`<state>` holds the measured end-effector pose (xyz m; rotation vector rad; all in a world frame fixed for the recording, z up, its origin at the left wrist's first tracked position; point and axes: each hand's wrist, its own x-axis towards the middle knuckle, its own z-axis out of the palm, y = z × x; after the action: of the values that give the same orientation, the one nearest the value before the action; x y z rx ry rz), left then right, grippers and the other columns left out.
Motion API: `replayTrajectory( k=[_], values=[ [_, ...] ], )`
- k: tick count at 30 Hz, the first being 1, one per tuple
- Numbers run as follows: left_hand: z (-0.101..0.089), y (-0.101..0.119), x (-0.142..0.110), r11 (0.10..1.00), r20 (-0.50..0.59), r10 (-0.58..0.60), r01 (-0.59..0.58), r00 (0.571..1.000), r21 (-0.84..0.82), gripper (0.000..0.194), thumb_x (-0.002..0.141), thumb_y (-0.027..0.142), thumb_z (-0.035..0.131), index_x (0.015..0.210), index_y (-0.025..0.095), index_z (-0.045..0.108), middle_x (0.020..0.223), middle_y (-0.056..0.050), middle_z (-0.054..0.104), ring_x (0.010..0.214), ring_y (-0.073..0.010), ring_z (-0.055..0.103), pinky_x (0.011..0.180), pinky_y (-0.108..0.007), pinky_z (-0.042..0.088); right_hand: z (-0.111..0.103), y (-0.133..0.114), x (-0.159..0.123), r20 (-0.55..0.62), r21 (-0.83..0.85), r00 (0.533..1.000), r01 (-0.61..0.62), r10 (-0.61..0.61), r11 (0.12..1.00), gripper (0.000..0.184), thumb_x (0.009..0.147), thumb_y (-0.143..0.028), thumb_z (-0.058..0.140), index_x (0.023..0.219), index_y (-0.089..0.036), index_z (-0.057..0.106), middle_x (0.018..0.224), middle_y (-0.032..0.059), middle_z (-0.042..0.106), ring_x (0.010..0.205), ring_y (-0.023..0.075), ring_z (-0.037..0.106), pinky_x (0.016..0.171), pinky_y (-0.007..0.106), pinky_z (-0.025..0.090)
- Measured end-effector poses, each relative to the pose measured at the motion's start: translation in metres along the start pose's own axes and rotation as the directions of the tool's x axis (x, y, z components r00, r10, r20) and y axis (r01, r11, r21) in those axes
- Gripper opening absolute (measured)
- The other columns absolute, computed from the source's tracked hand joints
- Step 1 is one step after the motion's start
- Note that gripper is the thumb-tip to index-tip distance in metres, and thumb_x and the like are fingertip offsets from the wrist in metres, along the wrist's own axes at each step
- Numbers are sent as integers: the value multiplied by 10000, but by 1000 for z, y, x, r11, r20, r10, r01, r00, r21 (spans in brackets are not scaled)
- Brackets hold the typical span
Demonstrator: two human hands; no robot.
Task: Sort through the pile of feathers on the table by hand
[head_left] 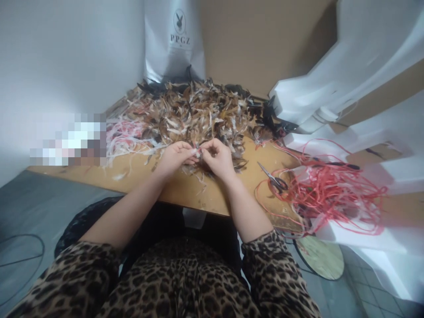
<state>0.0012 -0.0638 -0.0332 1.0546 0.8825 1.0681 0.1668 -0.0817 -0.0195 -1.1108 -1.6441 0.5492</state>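
A wide heap of brown, white and black feathers (pixel 198 110) covers the back of a wooden table (pixel 185 187). At its front edge my left hand (pixel 179 155) and my right hand (pixel 218 157) meet, fingertips close together. Between them shows a short bit of pink string (pixel 196 145), pinched at the fingertips of both hands. Pale fluff and feather parts sit just under the fingers, and I cannot tell how they join the string. Thin loose strands hang below the hands.
Scissors (pixel 274 177) lie right of my hands, beside a tangle of pink string (pixel 331 194). White and pink strands (pixel 124 134) lie at the left. A printed silver-white bag (pixel 175 39) stands behind the feathers. White foam-like pieces (pixel 304 101) crowd the right side.
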Motion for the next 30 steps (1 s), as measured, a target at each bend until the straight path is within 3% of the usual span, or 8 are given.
replayTrajectory(
  k=[5,8,10,13,17,23,27,30],
  values=[
    [4,2,-2,984,33,-59,63,998,-167,385,615,332,859,777,140,567,678,-11,696,583,-88,673,566,-165,553,0,2,-2,22,-168,971,238,-238,957,74,846,-184,549,797,-215,596,848,34,687,822,157,635,772,303,493],
    [7,6,0,987,24,-41,44,999,-157,418,555,288,887,773,142,562,642,12,674,568,-74,651,584,-164,552,0,1,0,9,-163,966,256,-258,953,77,847,-190,547,788,-218,588,849,37,675,845,163,628,798,314,493],
    [10,10,4,994,1,-15,15,1000,-109,438,531,286,894,775,141,561,640,9,674,568,-76,646,578,-163,539,-1,0,1,-62,-94,978,190,-197,977,57,834,-207,561,790,-212,597,854,38,667,821,158,620,766,304,494],
    [20,16,14,998,-38,55,-56,998,-23,460,495,280,900,772,145,558,627,26,651,538,-70,613,547,-168,505,-3,-1,6,-175,116,984,2,18,993,87,812,-287,604,809,-200,616,817,30,655,741,147,600,705,292,490],
    [38,18,28,985,-28,164,-163,986,48,437,485,244,874,765,158,550,627,50,624,531,-68,576,556,-195,485,-6,6,12,-145,373,952,-200,271,906,238,730,-408,703,805,-205,606,704,-13,620,640,129,557,651,278,474],
    [45,8,34,945,-5,306,-303,952,124,327,573,183,782,816,166,564,660,49,616,615,-74,583,627,-201,464,-10,22,17,-133,344,925,-294,356,892,276,641,-410,753,689,-194,587,594,-45,532,565,99,446,576,246,380],
    [38,1,36,950,19,290,-291,957,117,366,581,181,788,879,169,576,698,35,645,660,-92,614,668,-222,486,-11,22,17,-124,297,929,-300,348,907,245,664,-386,721,631,-190,578,589,-40,540,570,98,451,592,249,372],
    [35,-1,38,974,36,216,-218,976,61,384,548,195,822,838,168,571,677,38,647,635,-88,614,652,-220,493,-12,20,16,-136,286,926,-305,353,909,222,654,-367,716,621,-188,588,613,-31,583,599,108,488,625,255,391]
  ],
)
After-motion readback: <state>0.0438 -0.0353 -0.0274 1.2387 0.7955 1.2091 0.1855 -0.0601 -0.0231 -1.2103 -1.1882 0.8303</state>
